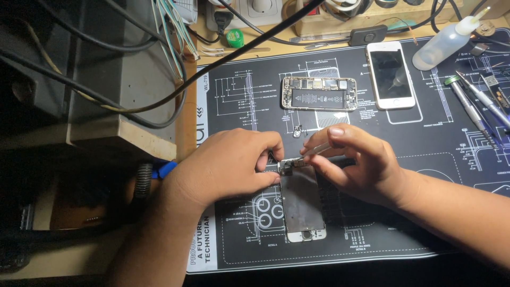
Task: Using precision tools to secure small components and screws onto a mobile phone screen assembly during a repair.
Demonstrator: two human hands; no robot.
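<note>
While my left hand [228,165] pins the detached screen panel [302,204] flat on the repair mat [372,223], my right hand [350,159] grips tweezers [317,150] at its top edge; I judge light, steady pressure best.

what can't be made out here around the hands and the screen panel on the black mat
Head view only:
- Top edge of the detached white phone screen panel: covered by the fingers of the left hand and right hand.
- Thin pale tool in the right hand: its tip is hidden.
- Small parts at the panel's top: too small.
- Grey-handled tools: cut off by the right edge.
</note>
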